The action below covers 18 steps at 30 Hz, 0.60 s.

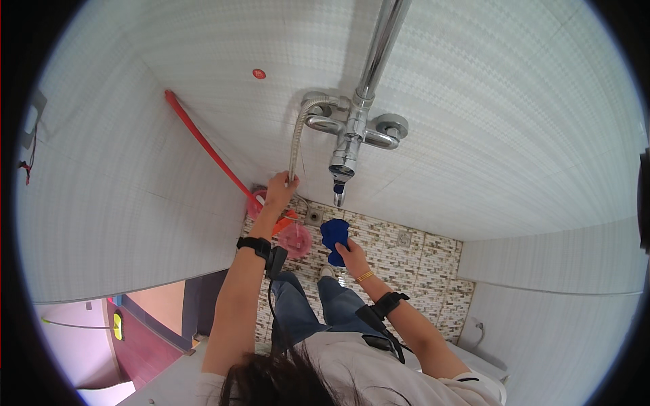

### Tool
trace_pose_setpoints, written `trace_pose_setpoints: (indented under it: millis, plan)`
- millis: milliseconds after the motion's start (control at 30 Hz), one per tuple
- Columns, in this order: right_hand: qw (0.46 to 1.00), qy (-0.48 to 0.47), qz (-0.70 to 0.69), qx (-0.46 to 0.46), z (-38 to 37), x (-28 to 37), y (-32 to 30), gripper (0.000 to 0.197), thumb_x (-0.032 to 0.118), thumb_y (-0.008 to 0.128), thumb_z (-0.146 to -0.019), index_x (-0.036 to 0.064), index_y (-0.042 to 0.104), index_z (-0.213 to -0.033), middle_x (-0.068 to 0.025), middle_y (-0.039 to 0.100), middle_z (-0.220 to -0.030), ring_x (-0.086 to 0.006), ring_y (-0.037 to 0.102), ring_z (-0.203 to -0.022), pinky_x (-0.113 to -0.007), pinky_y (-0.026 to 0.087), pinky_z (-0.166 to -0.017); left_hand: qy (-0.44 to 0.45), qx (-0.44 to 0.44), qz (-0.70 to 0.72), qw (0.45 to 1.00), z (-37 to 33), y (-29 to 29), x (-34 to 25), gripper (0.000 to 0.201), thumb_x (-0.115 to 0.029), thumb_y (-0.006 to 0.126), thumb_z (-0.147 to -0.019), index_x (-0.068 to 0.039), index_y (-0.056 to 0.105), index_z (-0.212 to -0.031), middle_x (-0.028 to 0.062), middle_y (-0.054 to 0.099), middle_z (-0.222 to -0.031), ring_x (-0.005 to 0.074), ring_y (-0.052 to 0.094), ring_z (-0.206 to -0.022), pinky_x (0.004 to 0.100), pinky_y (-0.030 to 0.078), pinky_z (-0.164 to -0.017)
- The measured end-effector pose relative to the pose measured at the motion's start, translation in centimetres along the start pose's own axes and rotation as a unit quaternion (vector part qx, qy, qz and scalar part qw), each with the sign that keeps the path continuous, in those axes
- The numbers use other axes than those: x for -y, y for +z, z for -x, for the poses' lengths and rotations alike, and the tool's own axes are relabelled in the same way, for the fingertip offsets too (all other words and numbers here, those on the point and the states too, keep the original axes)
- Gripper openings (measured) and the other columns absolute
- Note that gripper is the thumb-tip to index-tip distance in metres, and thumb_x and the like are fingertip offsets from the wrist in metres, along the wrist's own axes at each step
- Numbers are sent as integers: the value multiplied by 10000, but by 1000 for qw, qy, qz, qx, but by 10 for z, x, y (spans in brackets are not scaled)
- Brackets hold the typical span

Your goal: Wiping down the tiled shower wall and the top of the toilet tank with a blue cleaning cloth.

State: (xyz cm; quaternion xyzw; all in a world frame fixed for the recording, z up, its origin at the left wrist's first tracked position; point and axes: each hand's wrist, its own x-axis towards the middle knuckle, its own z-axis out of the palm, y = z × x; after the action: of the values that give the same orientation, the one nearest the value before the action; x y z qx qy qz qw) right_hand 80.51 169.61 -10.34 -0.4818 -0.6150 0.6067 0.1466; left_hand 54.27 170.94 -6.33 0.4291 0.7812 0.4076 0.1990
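While the left hand was curled around the silver shower hose, which rose at twelve o'clock toward the chrome mixer tap, the right hand had a dark blue cloth pinched in its fingers. That cloth was at the right hand's eleven o'clock, a pink basin at the cloth's nine, a red pole at the left hand's ten.

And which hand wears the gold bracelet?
The right hand, holding the blue wavy-edged piece; it wears the gold bracelet. The left hand, on the metal hose, shows none.
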Motion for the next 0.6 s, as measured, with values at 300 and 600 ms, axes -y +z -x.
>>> trace_pose_setpoints:
  millis: [300,600]
  plan:
    - [986,-135,100,9,22,67,-18,273,270,519,-826,3,520,-877,-159,527,-771,-302,541,-699,-348,410,-600,-113,-71,78,988,26,0,-48,490,-115,577,-765,19,366,-1186,166,437,-1132,267,458,-1003,357,401,-845]
    - [866,-355,-8,-352,15,199,-103,211,136,612,-750,5,501,-871,-157,482,-884,-302,457,-779,-382,371,-704,361,-135,-2,923,39,-40,-188,324,11,538,-714,-20,472,-1030,144,471,-1055,306,460,-938,369,375,-829]
